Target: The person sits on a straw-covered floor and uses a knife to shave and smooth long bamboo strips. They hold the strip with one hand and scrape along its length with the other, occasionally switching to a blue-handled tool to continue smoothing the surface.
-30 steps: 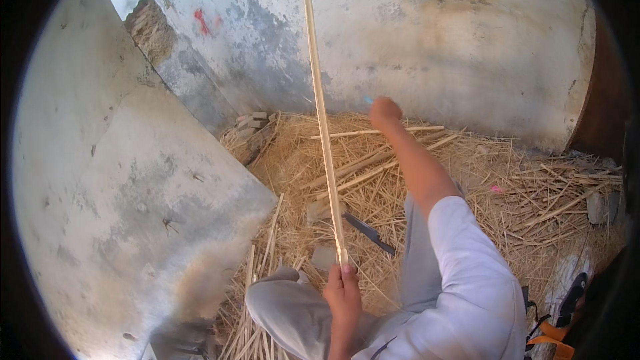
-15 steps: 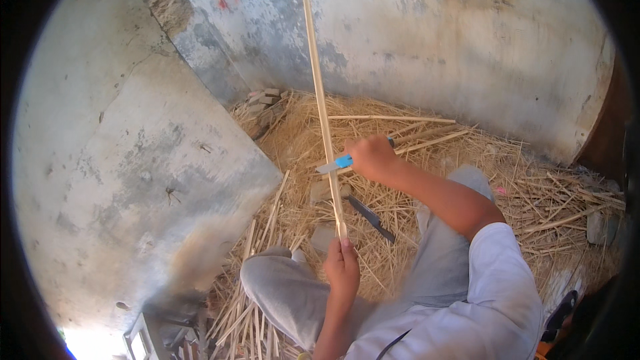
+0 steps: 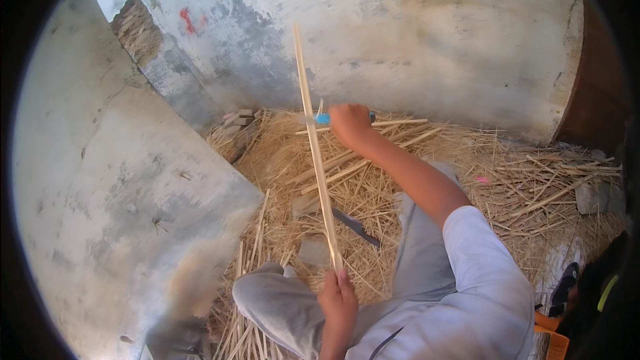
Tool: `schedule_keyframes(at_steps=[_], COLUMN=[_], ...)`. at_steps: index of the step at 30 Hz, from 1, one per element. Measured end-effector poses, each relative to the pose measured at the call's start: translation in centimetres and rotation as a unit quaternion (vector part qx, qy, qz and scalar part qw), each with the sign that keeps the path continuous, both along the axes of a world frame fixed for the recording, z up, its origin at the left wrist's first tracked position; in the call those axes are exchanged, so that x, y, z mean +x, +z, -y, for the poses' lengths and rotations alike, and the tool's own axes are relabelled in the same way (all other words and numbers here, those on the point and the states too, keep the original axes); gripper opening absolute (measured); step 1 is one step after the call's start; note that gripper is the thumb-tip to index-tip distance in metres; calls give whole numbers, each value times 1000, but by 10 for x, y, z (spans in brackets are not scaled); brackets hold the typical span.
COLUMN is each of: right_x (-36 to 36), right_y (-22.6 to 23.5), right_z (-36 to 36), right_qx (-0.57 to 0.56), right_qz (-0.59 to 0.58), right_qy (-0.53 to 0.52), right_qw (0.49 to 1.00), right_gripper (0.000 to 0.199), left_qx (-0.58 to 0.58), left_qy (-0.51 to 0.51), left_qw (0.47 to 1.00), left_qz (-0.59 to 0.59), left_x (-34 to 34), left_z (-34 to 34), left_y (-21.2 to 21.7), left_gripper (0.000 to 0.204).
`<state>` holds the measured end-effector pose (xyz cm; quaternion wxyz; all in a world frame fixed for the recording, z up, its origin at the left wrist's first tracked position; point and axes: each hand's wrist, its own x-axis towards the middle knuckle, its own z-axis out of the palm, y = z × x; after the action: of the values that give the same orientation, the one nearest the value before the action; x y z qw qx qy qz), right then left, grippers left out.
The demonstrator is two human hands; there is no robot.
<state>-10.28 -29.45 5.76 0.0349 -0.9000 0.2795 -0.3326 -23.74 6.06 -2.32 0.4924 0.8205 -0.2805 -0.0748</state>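
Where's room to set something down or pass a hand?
A hand might pass over the dark knife, between the stick, right forearm and right leg. Straw lies underneath; strips crowd beside the left knee. The grey block beside the stick seems bare.

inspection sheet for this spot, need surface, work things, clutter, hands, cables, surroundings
Surface: ground, littered with straw-coloured slivers
Job's things: long pale strip; blue-handled knife, its blurred blade at the strip
Clutter: dark flat tool lying on the slivers; heap of sticks at right
Hands: left hand grips the strip's lower end; right hand holds the knife
Cables: no clear one; thin dark line on the shirt unidentified
Surroundings: flaking, stained walls; orange item at lower right
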Motion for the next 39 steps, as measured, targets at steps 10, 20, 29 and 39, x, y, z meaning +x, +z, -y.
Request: schedule_keyframes(at_steps=[10,20,29,39], right_x=[-25,-98,-80,-71], right_y=[14,9,-13,-31], right_z=[74,-106,-183,-209], right_qx=[203,611,506,629], right_qz=[15,67,-8,-122], right_qy=[-75,417,488,482], right_qw=[976,670,711,597], right_gripper=[24,44,35,36], left_qx=[8,-180,-243,-323], left_qy=[73,8,74,120], left_qw=[991,975,960,936], left_qz=[110,-127,-116,-66], left_x=[-33,9,29,50], left_z=[-157,-56,-5,-8], left_y=[-183,-36,-17,-26], left_gripper=[29,27,26,28])
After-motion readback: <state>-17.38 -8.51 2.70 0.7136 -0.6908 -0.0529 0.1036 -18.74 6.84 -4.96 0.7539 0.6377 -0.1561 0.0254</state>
